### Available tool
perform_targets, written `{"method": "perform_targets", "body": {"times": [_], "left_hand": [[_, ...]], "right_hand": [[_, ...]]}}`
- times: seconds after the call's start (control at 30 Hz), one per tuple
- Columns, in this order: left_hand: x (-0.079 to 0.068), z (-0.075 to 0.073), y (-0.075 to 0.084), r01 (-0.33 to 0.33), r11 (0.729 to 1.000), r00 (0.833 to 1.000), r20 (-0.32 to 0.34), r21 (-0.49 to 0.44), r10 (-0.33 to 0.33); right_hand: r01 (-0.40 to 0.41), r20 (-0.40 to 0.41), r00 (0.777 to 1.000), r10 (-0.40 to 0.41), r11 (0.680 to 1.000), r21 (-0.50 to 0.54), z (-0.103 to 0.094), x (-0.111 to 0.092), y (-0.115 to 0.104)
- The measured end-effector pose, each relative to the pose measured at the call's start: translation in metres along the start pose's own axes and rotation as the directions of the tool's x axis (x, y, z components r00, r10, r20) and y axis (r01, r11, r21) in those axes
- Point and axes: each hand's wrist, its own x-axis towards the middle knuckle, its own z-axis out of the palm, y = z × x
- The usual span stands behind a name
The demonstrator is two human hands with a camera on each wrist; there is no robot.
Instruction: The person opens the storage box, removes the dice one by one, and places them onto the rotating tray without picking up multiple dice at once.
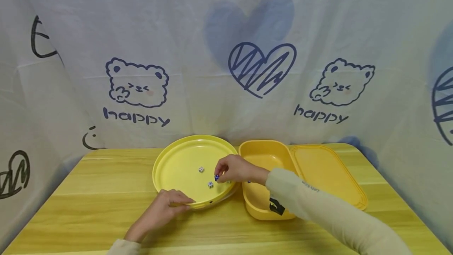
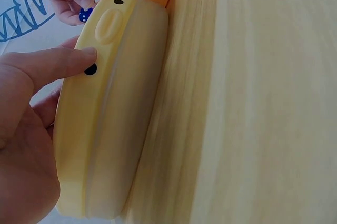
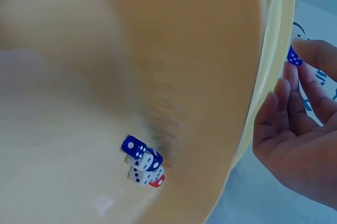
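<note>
Head view. Showed a round yellow tray [image 1: 180,172] on a wood-grain table [image 1: 88,207], with two white dice [image 1: 201,169] lying apart on its floor. Gripped the tray's near rim with the left hand [image 1: 163,209]; pinched a blue die [image 1: 216,177] between thumb and fingertips of the right hand [image 1: 235,168], over the tray's right part. Placed just right of the tray an orange-yellow box [image 1: 255,211], and beside that a flat lid [image 1: 325,168]. Backed everything with a white cloth [image 1: 187,70] printed with hearts and bears. Crossed the box with a cream sleeve [image 1: 311,200], blocking much of its interior. Left a black patch [image 1: 276,206] below the sleeve hard to make out.

Left wrist view. Laid the left thumb along the tray's outer wall, beside a black spot [image 2: 91,69] and near an oval bump [image 2: 108,26], with the other fingers largely hidden. Included the box only as a cut-off corner.

Right wrist view. Revealed blue, white and red dice [image 3: 140,175] clustered in the box, overlapping too closely for a sure count. Reduced the tray to a strip beyond the box wall; cut off the left hand at the top edge.
</note>
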Motion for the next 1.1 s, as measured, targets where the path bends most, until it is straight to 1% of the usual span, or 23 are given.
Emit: {"method": "perform_targets", "body": {"times": [0.13, 0.37, 0.5, 0.6, 0.73, 0.87, 1.1], "left_hand": [[-0.001, 0.001, -0.001, 0.003, 1.0, 1.0, -0.002, -0.004, -0.003], [-0.003, 0.002, -0.001, 0.03, 1.0, 1.0, 0.002, -0.005, -0.03], [-0.004, 0.003, -0.002, 0.018, 1.0, 1.0, -0.003, -0.006, -0.018], [-0.003, 0.003, -0.002, 0.001, 1.0, 1.0, -0.008, -0.003, -0.001], [-0.002, 0.004, -0.003, -0.009, 1.0, 1.0, -0.009, 0.005, 0.009], [-0.001, 0.003, -0.002, 0.006, 1.0, 1.0, -0.001, 0.003, -0.006], [-0.001, 0.001, 0.001, 0.04, 0.999, 0.999, 0.012, -0.004, -0.039]], "right_hand": [[-0.001, 0.009, 1.0, 0.001, 1.0, -0.02, -0.001, -0.002, 0.0], [-0.037, 0.022, 0.999, 0.038, 0.998, -0.048, -0.003, -0.004, 0.002], [-0.043, 0.02, 0.999, 0.044, 0.998, -0.045, -0.003, -0.004, 0.001], [-0.03, 0.017, 0.999, 0.031, 0.998, -0.047, -0.003, -0.004, 0.002], [0.016, 0.01, 1.0, -0.015, 0.999, -0.049, -0.005, -0.003, 0.006], [0.043, 0.002, 0.999, -0.043, 0.998, -0.045, -0.009, -0.003, 0.011], [0.051, -0.019, 0.998, -0.052, 0.997, -0.052, -0.015, -0.005, 0.013]]}}
